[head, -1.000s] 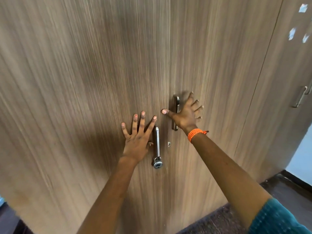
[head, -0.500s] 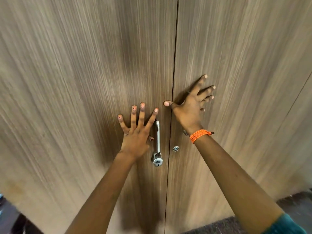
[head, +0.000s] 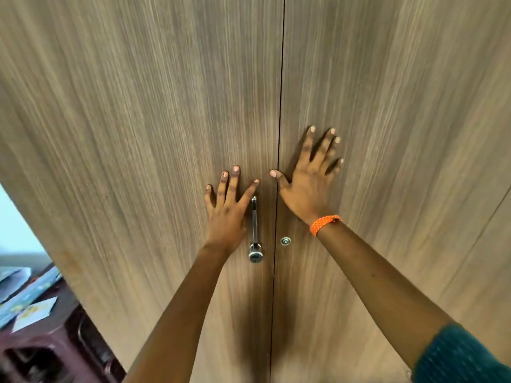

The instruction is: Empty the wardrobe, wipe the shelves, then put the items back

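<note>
Both wardrobe doors are pressed shut by flat, spread-fingered hands gripping nothing; the upright handle is just right of the nearer left hand, across the seam from the right hand.

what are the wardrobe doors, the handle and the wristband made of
Wardrobe doors: probably wood-grain laminate on board, matt; the streaks run straight and even, with no knots.
Handle: metal, polished or chromed, judging by its bright reflections; a round lock sits at its lower end.
Wristband on the right wrist: orange braided cord or thread, from its woven texture.
</note>
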A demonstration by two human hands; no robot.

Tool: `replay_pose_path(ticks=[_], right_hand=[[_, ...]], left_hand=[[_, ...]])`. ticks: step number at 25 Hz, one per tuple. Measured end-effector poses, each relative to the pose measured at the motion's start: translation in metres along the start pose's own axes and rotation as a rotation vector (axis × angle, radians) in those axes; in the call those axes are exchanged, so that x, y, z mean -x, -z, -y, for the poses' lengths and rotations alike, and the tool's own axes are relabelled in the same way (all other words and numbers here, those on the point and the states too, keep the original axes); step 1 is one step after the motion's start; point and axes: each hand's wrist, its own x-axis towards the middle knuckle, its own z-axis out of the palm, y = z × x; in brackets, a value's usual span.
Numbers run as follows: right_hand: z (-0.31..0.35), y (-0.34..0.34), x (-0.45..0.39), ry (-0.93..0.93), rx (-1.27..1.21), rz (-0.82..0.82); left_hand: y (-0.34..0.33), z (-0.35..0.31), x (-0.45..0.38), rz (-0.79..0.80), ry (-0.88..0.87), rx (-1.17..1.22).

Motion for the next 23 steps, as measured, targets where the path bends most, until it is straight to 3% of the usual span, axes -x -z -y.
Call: replay_pose_path(ticks=[3, 7, 11, 23], right_hand=[[-0.021, 0.001, -0.005, 0.279, 0.114, -0.006], [-0.026, 0.006, -0.011, 0.365, 0.162, 0.018], [-0.032, 0.004, -0.007, 0.395, 0.173, 0.034], [-0.029, 0.010, -0.006, 0.381, 0.260, 0.151]], left_hand=[[0.015, -0.021, -0.015, -0.070, 0.107, 0.138], [0.019, -0.050, -0.037, 0.046, 0.127, 0.034], [0.020, -0.057, -0.034, 0.120, 0.232, -0.096], [0.021, -0.062, -0.038, 0.159, 0.308, -0.014]])
